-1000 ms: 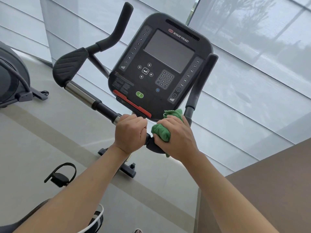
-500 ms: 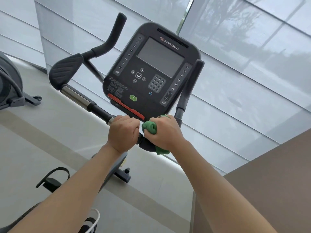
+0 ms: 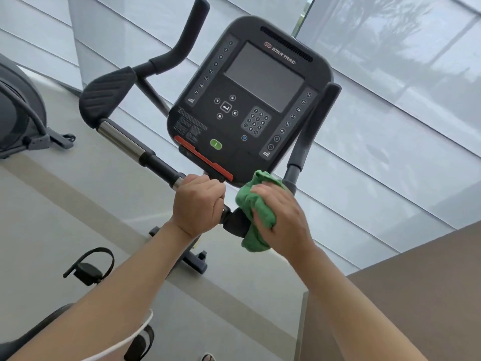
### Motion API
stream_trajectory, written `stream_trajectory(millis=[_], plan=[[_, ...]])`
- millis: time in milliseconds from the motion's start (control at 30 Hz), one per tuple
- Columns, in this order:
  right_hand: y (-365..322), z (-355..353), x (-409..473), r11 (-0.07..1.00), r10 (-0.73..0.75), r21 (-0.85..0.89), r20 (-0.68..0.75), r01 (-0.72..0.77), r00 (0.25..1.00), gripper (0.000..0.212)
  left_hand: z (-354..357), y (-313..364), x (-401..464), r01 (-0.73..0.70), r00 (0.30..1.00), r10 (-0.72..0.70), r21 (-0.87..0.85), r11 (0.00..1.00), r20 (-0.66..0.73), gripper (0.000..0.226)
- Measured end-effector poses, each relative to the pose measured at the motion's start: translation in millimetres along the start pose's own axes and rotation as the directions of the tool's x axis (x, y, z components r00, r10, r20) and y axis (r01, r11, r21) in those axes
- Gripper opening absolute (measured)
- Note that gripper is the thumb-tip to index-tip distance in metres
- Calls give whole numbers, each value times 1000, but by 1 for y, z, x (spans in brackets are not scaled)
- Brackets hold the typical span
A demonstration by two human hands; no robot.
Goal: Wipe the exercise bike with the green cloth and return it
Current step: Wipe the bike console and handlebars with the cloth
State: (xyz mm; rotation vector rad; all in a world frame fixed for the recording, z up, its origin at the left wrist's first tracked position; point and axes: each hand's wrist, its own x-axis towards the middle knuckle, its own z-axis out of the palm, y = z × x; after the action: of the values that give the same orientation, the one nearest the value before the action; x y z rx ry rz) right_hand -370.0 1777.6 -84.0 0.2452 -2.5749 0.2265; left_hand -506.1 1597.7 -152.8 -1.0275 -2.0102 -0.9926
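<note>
Chrome and black, the handlebar (image 3: 145, 155) runs in from the left to my left hand (image 3: 199, 205), whose fingers curl tight around it just below the Star Trac console (image 3: 250, 100). Just right of that, my right hand (image 3: 282, 217) clutches the bunched green cloth (image 3: 253, 204) against the bar's centre clamp (image 3: 235, 221), below the right upright grip (image 3: 312, 131).

Window wall (image 3: 390, 105) runs across the back, covered by translucent white blinds; daylight comes through diffuse, tree shadows (image 3: 385, 29) upper right. Narrow gap (image 3: 302, 19) between two blind panels shows green outside. Floor (image 3: 78, 217) below the window: pale grey, matte, with a wider beige band (image 3: 109, 225) crossing it diagonally. Second grey machine (image 3: 18, 113) at far left of the window. Brown flat surface (image 3: 416, 295) at lower right.
</note>
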Motion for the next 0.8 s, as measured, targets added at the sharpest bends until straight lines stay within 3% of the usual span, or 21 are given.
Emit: stream_trajectory(millis=[100,400,600,700,800], plan=[[24,-8,22,993,116,22,-54,-115,992,25,0,1,0,20,1000,-20,12,1000,4,22],[7,-5,17,973,229,54,-98,-225,968,26,-9,11,0,81,995,-82,22,996,56,24],[-20,-14,-31,972,179,153,-7,-176,984,62,-14,19,3,239,957,-239,21,971,162,25],[-8,-27,-46,972,159,172,11,-158,987,67,-16,26,9,344,918,-327,-40,938,223,22],[8,-41,-44,971,175,169,-28,-168,984,66,-14,39,17,365,909,-310,-172,915,280,18]])
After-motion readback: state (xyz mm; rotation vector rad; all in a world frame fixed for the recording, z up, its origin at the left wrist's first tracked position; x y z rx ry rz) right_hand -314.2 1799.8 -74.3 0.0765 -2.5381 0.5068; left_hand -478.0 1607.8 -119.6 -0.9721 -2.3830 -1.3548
